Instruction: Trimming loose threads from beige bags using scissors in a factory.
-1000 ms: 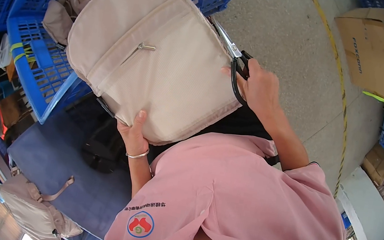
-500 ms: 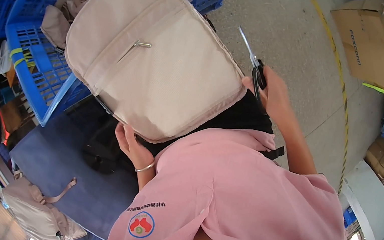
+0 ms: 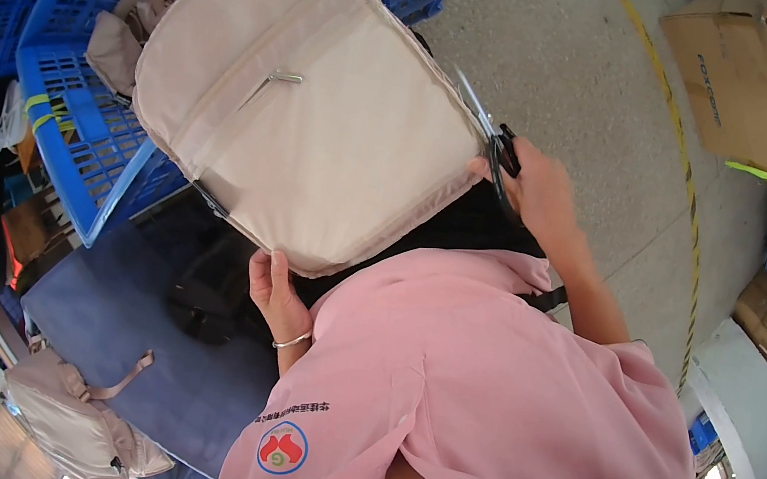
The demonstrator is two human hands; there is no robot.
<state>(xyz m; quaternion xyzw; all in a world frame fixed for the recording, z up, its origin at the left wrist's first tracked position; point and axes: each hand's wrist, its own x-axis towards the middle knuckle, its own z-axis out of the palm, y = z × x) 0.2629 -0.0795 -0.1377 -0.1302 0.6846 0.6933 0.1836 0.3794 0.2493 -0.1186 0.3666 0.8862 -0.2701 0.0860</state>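
Observation:
A large beige backpack (image 3: 313, 116) with a metal zipper pull is held up in front of me. My left hand (image 3: 272, 290) grips its lower edge from beneath, a bracelet on the wrist. My right hand (image 3: 534, 189) holds black-handled scissors (image 3: 487, 135) at the bag's right edge, the blades pointing up along the seam. My pink shirt fills the lower right.
Blue plastic crates (image 3: 73, 96) with more beige bags stand at the left. A dark blue table top (image 3: 114, 336) lies below, with another beige backpack (image 3: 71, 411) at its near corner. Cardboard boxes (image 3: 734, 85) sit on the grey floor at the upper right.
The backpack has swung a little, and my right hand with the scissors has moved along its right edge. My left hand has slid lower on the bag's bottom edge.

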